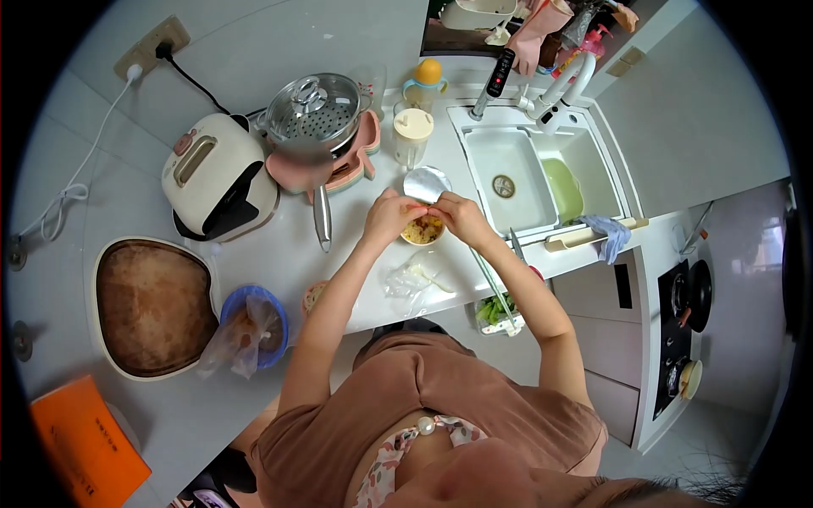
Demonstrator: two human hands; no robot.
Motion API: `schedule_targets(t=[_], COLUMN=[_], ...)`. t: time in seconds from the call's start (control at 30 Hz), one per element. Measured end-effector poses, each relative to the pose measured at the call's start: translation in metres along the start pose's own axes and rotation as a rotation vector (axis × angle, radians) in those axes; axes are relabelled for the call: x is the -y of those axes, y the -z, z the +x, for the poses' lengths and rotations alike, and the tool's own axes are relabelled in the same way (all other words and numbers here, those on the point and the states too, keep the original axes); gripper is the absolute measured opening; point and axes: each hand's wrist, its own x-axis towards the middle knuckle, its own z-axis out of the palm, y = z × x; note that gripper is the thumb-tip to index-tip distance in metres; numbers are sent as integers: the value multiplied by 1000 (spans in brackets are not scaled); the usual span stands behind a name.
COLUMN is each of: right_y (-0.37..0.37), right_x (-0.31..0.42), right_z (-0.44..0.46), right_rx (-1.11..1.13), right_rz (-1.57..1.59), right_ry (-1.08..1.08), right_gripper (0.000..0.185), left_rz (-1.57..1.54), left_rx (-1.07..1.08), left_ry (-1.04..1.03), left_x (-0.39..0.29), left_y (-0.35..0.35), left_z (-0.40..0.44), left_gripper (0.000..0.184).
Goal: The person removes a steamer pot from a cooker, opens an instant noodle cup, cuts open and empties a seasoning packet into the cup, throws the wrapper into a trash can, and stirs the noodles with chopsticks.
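My left hand (389, 218) and my right hand (463, 219) meet over a small bowl (423, 245) at the counter's front. Yellow and brown food (420, 231) fills the bowl. The fingers of both hands are pinched together, with something small and reddish between them that I cannot make out. Just behind the hands lies a shiny round lid or dish (428, 179). A crumpled clear plastic bag (412, 281) rests on the counter in front of the bowl.
To the left stand a white rice cooker (222, 179), a steamer pot (313, 108), a long-handled pink pan (298, 168), a cutting board (154, 309) and a blue bowl (273, 349) with a bag. A lidded cup (412, 127) is behind; the sink (501, 161) is right.
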Motion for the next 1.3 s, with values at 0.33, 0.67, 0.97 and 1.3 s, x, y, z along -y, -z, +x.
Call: schedule_targets(t=[0.33,0.67,0.97,1.3], right_y=[3,0,-8,-13], right_x=[-5,-5,-10,-7], right_z=[0,0,8,16], right_rx=[40,92,189,244], right_rz=[-73,-105,-251,-300], right_ry=[40,42,-33,-100], right_gripper=[9,14,17,17], left_rz=[-57,41,40,-60], left_rx=[100,116,20,-57], left_ry=[-195,-206,-242,-296], left_x=[12,0,11,16], left_y=[-8,-10,-20,-22], left_z=[9,8,11,11], left_gripper=[14,14,11,10])
